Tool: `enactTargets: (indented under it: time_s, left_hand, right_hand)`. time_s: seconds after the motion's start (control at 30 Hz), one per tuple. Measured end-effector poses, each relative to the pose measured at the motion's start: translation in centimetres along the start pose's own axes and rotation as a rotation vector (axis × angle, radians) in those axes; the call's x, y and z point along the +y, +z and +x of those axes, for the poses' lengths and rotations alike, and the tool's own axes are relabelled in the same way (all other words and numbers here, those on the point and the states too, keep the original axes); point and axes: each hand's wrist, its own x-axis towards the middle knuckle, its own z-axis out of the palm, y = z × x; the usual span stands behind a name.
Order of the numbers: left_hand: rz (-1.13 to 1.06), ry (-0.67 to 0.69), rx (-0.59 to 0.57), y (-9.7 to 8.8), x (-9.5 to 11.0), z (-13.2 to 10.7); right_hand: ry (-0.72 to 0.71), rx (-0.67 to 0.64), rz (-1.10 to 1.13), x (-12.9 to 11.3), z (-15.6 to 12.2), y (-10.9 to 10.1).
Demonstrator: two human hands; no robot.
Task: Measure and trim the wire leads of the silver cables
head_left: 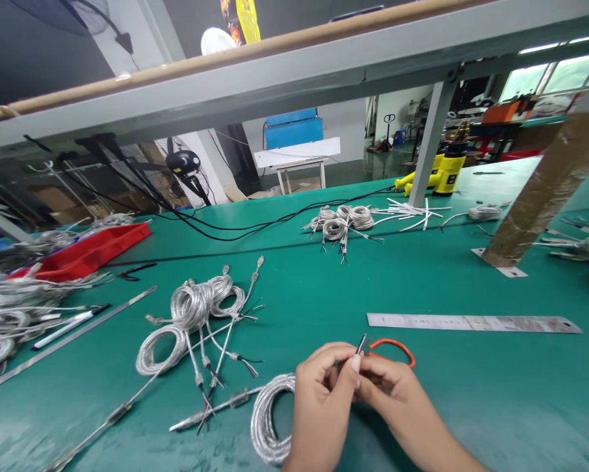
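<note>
At nine o'clock, we see a coil of braided silver cable [269, 419] just beside our left hand [321, 410]. Its fingers [346, 373] and those of our right hand [392, 400] pinch thin wire ends [361, 343] closed between them. An orange wire loop [392, 351] curves nearby, and a steel ruler [471, 322] lies at two o'clock on the green counter [520, 393].

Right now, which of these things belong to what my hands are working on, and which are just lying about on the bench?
At the hands: left hand and right hand pinching thin wire ends; orange wire loop; coil of braided silver cable.

Lying about: steel ruler; red plastic tray; farther cable coils; yellow machine.
</note>
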Motion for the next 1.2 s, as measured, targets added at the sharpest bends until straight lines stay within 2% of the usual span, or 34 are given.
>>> enactTargets:
  time_s: [0.2,0.43,0.87,1.2]
  left_hand:
    - [-0.086,-0.08,0.039,0.1,0.0,0.0]
    - [-0.299,-0.124,0.003,-0.1,0.7,0.0]
    - [-0.348,-0.129,0.011,0.1,0.6,0.0]
    - [-0.342,-0.103,0.033,-0.1,0.9,0.0]
  right_hand:
    - [0.054,0.067,0.099,0.9,-0.3,0.6]
    - [0.074,0.033,0.209,1.0,-0.5,1.3]
    - [0.092,0.052,-0.02,1.4,-1.0,1.2]
    - [0.058,0.04,-0.077,1.1,-1.1,1.3]
